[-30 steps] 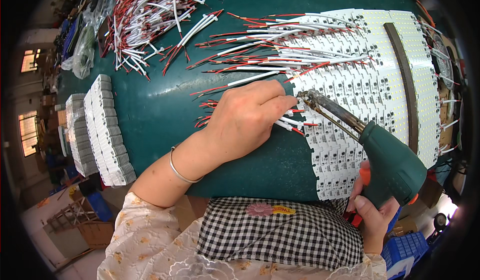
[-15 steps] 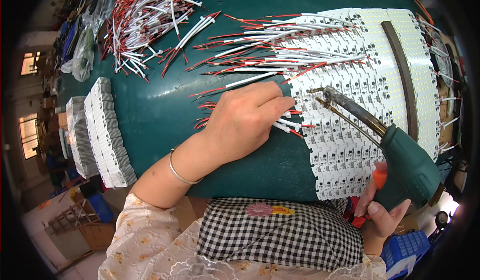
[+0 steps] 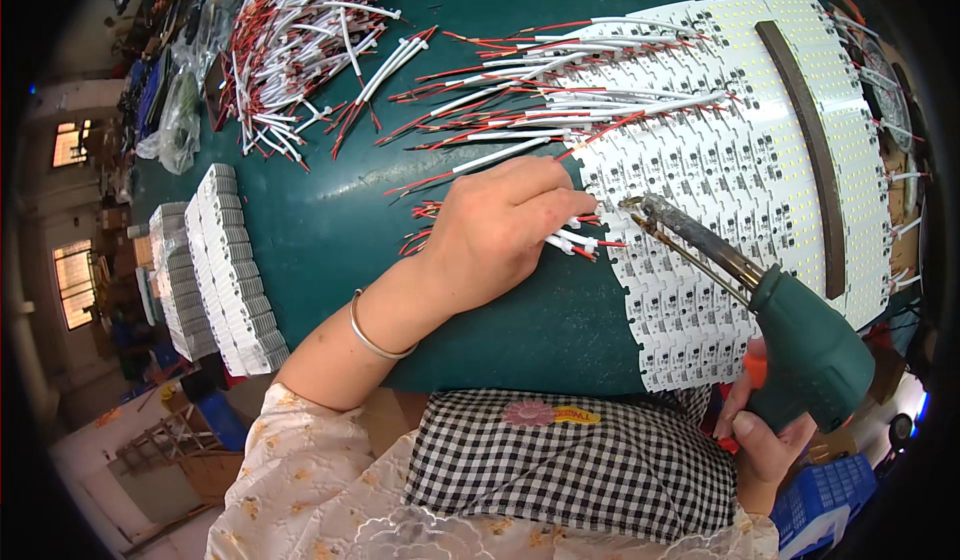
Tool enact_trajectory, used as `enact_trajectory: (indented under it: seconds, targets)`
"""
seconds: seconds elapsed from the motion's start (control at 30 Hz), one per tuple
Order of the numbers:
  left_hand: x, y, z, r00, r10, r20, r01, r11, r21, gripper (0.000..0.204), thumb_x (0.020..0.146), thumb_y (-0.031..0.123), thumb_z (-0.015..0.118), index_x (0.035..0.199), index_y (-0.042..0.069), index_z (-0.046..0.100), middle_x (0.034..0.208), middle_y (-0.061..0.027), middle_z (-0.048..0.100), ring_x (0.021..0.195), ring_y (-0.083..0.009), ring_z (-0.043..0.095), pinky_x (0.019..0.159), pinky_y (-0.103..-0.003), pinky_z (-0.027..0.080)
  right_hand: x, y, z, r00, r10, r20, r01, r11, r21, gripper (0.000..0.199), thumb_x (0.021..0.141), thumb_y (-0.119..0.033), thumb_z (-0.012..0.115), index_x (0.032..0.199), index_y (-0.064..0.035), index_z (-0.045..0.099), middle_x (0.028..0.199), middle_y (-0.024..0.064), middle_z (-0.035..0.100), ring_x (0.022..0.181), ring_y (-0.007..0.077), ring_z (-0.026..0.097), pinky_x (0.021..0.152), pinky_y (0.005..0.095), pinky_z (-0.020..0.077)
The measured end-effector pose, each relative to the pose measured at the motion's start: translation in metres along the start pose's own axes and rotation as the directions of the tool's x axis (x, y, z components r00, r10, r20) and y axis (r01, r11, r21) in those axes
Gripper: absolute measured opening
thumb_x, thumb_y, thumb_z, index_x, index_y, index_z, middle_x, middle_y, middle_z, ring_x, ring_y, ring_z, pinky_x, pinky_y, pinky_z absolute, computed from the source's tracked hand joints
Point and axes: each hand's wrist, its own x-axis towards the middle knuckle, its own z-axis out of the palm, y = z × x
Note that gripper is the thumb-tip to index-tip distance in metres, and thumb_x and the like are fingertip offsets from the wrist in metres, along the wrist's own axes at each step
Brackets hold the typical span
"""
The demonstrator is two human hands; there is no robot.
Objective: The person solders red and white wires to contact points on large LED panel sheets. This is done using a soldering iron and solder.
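My left hand is closed in a pinch at the left edge of the white LED circuit boards. White-sleeved red wire leads stick out from under its fingers on both sides; the fingertips partly hide what they pinch. My right hand is wrapped round the handle of a green soldering gun with an orange trigger. Its dark metal tip is close over the boards, just right of my left fingertips. Whether it touches a board I cannot tell. Several more leads lie across the upper boards.
A brown bar lies across the boards at the right. At the upper left is a heap of wire leads. Stacked boards stand on the green table at the left. A blue crate is at the lower right.
The whole view has shifted slightly. The soldering gun's tip has come down a little over the boards, nearer my left fingertips. My left hand keeps its pinch.
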Motion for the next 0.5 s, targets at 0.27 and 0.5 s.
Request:
enact_trajectory:
  seconds: [0.27,0.5]
  targets:
    - [0.0011,-0.0015,-0.0023,1.0,0.029,0.01,-0.029,1.0,0.011,0.042,0.051,-0.016,0.053,0.087,0.002,0.066,0.074,-0.0075,0.06,0.064,-0.0214,0.058,0.05,-0.029,0.046,0.0019,0.0004,-0.0011,0.993,0.077,0.086,-0.068,0.992,-0.102,0.054,0.066,-0.003,0.064,0.115,0.0078,0.044,0.075,0.0139,0.054,0.053,0.0156,0.053,0.045,0.0244,0.0477]
    - [0.0001,-0.0018,-0.0021,0.999,0.038,0.0,-0.038,0.999,0.029,0.04,0.051,-0.014,0.055,0.086,0.002,0.066,0.075,-0.0079,0.059,0.065,-0.0222,0.059,0.051,-0.03,0.047,0.0029,0.0052,0.0023,0.993,0.085,0.08,-0.075,0.99,-0.121,0.055,0.068,-0.003,0.066,0.118,0.0052,0.044,0.074,0.012,0.054,0.055,0.0154,0.053,0.047,0.0236,0.0469]
